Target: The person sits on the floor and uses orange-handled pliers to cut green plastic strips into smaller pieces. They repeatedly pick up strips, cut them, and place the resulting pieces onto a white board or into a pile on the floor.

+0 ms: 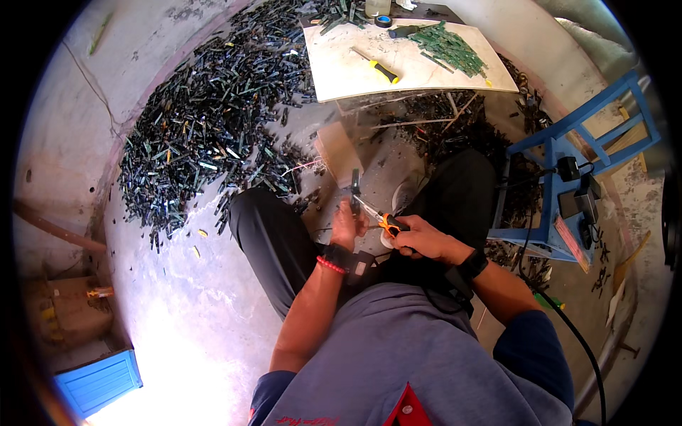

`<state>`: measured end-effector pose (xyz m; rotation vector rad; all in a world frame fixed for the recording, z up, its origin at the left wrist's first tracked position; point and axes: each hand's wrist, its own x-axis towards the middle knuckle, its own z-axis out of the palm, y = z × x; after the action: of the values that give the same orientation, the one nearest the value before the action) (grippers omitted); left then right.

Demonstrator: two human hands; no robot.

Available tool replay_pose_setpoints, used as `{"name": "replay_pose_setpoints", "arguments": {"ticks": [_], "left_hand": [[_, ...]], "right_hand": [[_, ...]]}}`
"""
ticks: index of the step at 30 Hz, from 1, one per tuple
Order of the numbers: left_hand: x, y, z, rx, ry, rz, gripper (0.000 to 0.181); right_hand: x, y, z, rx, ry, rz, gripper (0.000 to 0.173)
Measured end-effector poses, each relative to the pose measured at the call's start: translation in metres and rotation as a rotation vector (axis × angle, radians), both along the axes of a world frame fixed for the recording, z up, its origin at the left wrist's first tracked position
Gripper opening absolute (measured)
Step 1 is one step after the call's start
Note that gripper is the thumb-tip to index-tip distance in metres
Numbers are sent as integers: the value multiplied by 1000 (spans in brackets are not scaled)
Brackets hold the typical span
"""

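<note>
My left hand (345, 223) grips a narrow dark strip-shaped piece (355, 183), which stands up out of the fingers with a greenish tip. In my right hand (429, 239) is a pair of pliers (393, 226) with orange and black handles. Their metal jaws reach to the strip just above my left fingers; whether they bite on it cannot be told. Both hands are between my knees, over the floor. Just beyond them lies a brown cardboard piece (339, 154).
A large heap of dark strips (213, 117) covers the floor at left. Ahead, a white board (341, 69) bears a yellow-black screwdriver (384, 72), green circuit-board strips (450, 49) and a tape roll (383, 21). A blue chair (551, 154) with black power adapters (579, 202) stands right, beside a black cable (570, 319).
</note>
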<state>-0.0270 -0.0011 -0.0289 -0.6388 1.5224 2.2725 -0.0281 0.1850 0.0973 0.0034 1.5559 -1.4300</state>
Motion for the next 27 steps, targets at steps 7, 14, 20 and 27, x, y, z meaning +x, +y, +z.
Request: {"name": "replay_pose_setpoints", "arguments": {"ticks": [7, 14, 20, 27], "left_hand": [[1, 5, 9, -310, -84, -98, 77], [1, -5, 3, -318, -14, -58, 74], [2, -5, 7, -47, -13, -35, 65], [1, -1, 26, 40, -112, 2, 59]], "right_hand": [[-15, 12, 18, 59, -35, -19, 22], [-17, 16, 35, -56, -198, 68, 17], [-11, 22, 14, -253, -394, 55, 14], [-3, 18, 4, -180, -355, -2, 22]]}}
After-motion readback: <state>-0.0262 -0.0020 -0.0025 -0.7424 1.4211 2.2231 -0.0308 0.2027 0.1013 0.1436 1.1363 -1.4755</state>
